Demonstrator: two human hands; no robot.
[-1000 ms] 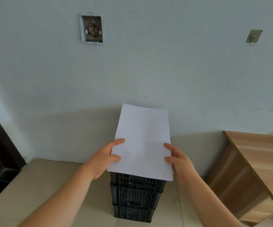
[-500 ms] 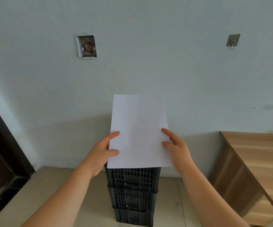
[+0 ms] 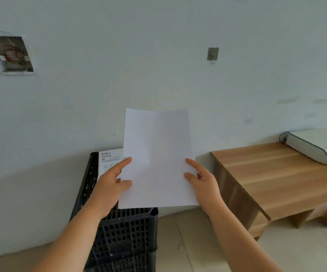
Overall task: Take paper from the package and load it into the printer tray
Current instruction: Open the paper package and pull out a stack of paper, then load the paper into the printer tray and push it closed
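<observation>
I hold white paper [image 3: 156,158] upright in front of me, above the stacked black crates. My left hand [image 3: 111,185] grips its left edge and my right hand [image 3: 202,181] grips its right edge. The paper package [image 3: 109,160], white with a printed label, lies on top of the crates, partly hidden behind the paper. The white printer [image 3: 315,146] sits on the wooden table at the far right, cut off by the frame edge. Its tray is not visible.
Black perforated crates [image 3: 125,236] are stacked against the wall below my hands. A low wooden table [image 3: 280,179] stands to the right. The wall carries an open electrical box [image 3: 11,54] and a metal hook [image 3: 213,54]. Tiled floor lies between crates and table.
The view has swung to the right, bringing the printer and more of the table into sight. The paper stays held in both hands, now right of the crates' middle, uncovering the package.
</observation>
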